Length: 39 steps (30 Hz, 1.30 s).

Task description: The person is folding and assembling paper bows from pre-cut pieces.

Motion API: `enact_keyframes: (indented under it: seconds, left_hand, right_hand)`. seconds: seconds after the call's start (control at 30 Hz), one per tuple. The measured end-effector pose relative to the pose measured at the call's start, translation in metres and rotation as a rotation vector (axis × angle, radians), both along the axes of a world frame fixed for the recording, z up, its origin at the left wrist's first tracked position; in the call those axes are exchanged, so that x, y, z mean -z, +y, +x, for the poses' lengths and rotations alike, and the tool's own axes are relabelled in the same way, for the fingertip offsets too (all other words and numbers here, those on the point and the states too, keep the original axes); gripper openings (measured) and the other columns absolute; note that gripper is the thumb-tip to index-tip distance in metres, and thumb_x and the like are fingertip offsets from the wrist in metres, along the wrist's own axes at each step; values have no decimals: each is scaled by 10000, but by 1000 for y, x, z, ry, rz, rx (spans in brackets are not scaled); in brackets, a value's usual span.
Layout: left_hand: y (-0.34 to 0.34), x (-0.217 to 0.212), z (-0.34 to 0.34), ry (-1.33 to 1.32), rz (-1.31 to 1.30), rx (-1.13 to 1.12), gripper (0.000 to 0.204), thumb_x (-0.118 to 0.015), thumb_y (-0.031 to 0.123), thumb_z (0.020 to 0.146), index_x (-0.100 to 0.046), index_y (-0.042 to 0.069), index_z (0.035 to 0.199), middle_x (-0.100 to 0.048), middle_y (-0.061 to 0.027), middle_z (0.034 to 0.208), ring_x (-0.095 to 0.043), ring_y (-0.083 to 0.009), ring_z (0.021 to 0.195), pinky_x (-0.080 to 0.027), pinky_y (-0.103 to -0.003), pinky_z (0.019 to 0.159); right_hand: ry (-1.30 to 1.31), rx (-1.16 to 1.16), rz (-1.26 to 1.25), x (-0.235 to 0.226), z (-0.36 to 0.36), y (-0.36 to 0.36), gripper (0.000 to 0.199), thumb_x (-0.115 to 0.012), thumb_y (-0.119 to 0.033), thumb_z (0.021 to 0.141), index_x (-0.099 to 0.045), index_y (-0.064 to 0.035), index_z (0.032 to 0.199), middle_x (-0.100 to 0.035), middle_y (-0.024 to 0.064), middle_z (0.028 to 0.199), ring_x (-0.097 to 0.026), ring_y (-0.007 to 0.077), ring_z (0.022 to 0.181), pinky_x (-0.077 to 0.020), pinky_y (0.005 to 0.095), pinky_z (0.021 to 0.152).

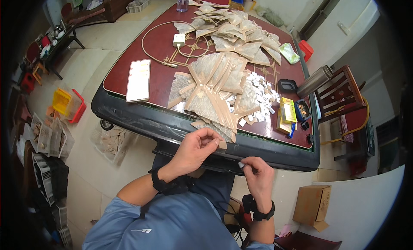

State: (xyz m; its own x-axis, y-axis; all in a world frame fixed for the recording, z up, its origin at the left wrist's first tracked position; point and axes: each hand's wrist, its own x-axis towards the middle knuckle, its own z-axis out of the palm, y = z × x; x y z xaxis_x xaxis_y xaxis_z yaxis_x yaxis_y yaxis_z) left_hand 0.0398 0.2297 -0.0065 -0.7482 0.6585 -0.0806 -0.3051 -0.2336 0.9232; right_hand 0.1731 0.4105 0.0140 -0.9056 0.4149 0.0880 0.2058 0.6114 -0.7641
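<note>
My left hand [197,149] is closed at the near edge of the table, pinching a small tan square piece [223,145] between thumb and fingertips. Lower and to the right, my right hand [260,176] is closed too, with a small whitish piece [241,165] at its fingertips. Just beyond my left hand lies a layered heap of beige patterned fabric pieces [206,95], some reaching over the table's rim. To the right of that heap are many loose small white squares [260,93].
More beige fabric pieces [241,32] cover the far part of the red table [122,56]. A white phone [138,80] and a charger with cable [179,40] lie left. Yellow boxes [287,110], a black tray [287,85] and a metal cylinder [315,81] stand right.
</note>
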Motion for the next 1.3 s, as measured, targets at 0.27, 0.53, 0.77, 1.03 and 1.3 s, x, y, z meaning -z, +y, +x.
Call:
enact_keyframes:
  seconds: [0.27, 0.53, 0.77, 1.03, 1.3]
  left_hand:
    - [-5, 0, 2, 59, -11, -3, 91, -554, 37, 957, -592, -18, 1019, -640, -53, 1038, -592, -86, 951, -475, -246, 869]
    - [6, -18, -5, 728, -46, 50, 61, -581, 55, 912, -599, 15, 955, -600, -115, 1213, -571, -248, 1146, -436, -357, 978]
    - [-9, -28, -25, 743, -65, 124, 105, -569, 77, 918, -595, 14, 998, -572, -124, 1266, -564, -257, 1156, -436, -359, 976]
    - [8, -18, -90, 1025, -574, -550, 310, -674, 170, 820, -556, -27, 1028, -595, -192, 1099, -563, -358, 1059, -449, -425, 929]
    - [18, -7, -109, 977, -950, -568, 707, -782, 313, 752, -422, -72, 1224, -563, -243, 1022, -547, -381, 982, -457, -454, 861]
  right_hand:
    - [101, -134, -7, 24, 13, 7, 211, -525, 27, 892, -644, 30, 1066, -667, 153, 1042, -664, 208, 884, -546, 296, 750]
    - [-85, -306, -1665, -9, -29, -4, 373, -480, -211, 1018, -503, 63, 1270, -649, 183, 1002, -675, 220, 849, -613, 322, 685]
    - [-30, -245, -1643, -7, -53, -12, 243, -560, -85, 957, -593, 67, 1143, -666, 167, 968, -678, 184, 808, -609, 282, 647]
    - [299, 97, -897, -12, -58, -23, 188, -589, -95, 953, -603, 53, 1067, -680, 166, 910, -669, 167, 720, -569, 244, 543]
    - [272, 129, -829, -20, -50, -31, 285, -614, -79, 935, -508, 56, 1163, -692, 172, 978, -690, 181, 768, -574, 248, 559]
